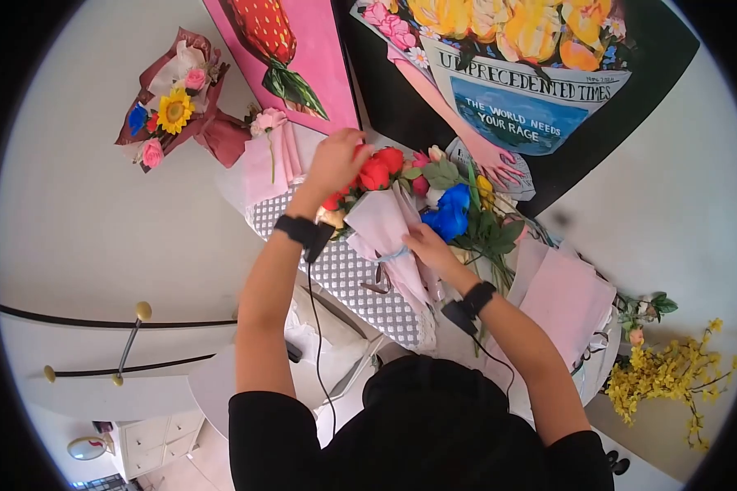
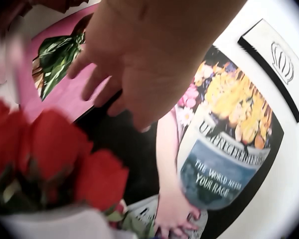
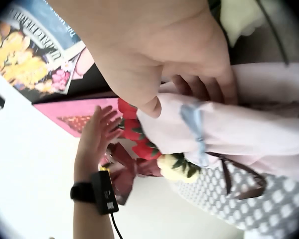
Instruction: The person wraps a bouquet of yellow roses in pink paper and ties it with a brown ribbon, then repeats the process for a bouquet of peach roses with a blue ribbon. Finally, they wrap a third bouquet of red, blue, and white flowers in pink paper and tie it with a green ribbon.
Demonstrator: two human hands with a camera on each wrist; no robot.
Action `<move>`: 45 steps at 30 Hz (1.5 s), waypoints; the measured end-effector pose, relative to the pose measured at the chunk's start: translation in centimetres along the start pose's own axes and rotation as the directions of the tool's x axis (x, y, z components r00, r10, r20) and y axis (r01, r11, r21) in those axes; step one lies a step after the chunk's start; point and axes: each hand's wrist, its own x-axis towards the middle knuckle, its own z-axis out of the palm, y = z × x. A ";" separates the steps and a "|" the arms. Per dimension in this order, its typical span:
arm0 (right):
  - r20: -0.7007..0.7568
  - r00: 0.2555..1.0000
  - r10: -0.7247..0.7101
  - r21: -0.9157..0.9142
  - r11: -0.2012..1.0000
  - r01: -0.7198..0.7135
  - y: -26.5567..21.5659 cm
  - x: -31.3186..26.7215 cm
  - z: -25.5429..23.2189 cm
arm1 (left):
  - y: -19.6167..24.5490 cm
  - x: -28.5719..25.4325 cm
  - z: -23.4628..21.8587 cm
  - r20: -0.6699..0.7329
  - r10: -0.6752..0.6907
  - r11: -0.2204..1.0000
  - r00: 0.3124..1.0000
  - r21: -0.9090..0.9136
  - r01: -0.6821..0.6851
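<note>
A bouquet of red roses [image 1: 377, 170] lies over the table, rolled in pale pink wrapping paper [image 1: 377, 214]. A light blue ribbon [image 3: 192, 127] is tied round the paper, and a dark brown ribbon [image 3: 239, 174] trails beside it. My right hand [image 1: 436, 252] grips the wrapped bouquet near the blue ribbon, thumb on the near side and fingers partly hidden behind the paper. Beside the rose heads my left hand [image 1: 336, 168] is raised with fingers spread, holding nothing; the left wrist view shows the hand [image 2: 139, 64] above the roses [image 2: 52, 144].
Right of the bouquet lie a blue flower [image 1: 449, 214], leafy stems and pink paper sheets [image 1: 561, 290]. More pink paper [image 1: 262, 168] is at the left, by a finished maroon-wrapped bouquet [image 1: 217, 135]. Painted canvases [image 1: 516, 114] stand behind; yellow blossom branches [image 1: 659, 376] are at far right.
</note>
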 end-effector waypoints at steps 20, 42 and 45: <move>0.314 0.921 0.229 -0.015 0.972 -0.237 -0.1 -6.0 -3.2 | 3.4 -4.1 7.3 0.211 0.788 0.593 0.578 -0.008 -0.805; 0.428 0.802 0.418 -0.098 0.903 -0.418 -0.6 -7.6 -4.2 | 1.7 -4.5 7.1 0.209 0.733 0.670 0.647 -0.060 -0.740; 0.341 0.839 0.423 -0.217 0.904 -0.368 -1.2 -7.7 -3.9 | 1.3 -4.7 7.4 0.148 0.760 0.644 0.632 -0.047 -0.764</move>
